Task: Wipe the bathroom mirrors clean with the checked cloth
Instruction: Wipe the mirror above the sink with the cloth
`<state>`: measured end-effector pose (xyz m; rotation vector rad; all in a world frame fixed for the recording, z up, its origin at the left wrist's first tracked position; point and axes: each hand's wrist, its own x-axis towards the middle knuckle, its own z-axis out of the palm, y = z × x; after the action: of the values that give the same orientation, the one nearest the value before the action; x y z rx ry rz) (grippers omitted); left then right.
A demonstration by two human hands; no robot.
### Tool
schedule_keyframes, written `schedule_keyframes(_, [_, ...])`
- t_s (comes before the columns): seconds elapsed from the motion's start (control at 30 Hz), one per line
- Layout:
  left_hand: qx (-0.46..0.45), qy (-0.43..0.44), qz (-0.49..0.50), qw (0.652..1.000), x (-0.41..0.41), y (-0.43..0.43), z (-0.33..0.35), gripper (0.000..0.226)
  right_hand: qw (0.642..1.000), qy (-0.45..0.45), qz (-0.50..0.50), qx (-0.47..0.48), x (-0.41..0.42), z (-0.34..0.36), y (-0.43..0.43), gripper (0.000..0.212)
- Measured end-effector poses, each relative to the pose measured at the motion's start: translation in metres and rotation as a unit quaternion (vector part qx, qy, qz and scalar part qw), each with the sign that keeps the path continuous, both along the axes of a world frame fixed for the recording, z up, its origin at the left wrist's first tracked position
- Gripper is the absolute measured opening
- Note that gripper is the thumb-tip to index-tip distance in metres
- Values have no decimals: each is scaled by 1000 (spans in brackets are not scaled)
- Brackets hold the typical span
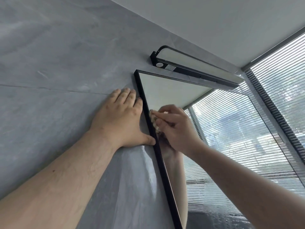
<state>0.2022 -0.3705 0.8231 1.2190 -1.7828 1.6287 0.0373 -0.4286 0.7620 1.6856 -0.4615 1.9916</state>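
One black-framed rectangular mirror (214,129) hangs on the grey stone wall (49,63), its long left edge running from near to far. The left hand (120,118), fingers spread, lies flat on the wall touching the frame. The right hand (175,128) pinches one bunched beige checked cloth (154,120) against the glass beside that edge.

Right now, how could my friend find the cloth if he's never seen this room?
Find the black-framed mirror on the grey wall, under the long black lamp. Near its left edge, the right hand presses a small bunched cloth on the glass. It's the only soft, beige thing there.
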Motion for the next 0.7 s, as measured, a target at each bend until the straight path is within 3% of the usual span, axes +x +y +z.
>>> schedule_keyframes(0.17, [-17,-6,0,1000,0,-2,1,137,999,2,6,40,5,99,5,24])
schedule_keyframes(0.3, [-30,-15,10,999,0,-1,0,135,999,-19,3,47,11,138,8,24])
schedule_keyframes(0.7, [-5,-1,22,1000,0,1,-2,131,999,-2,-1,37,5,44,4,26])
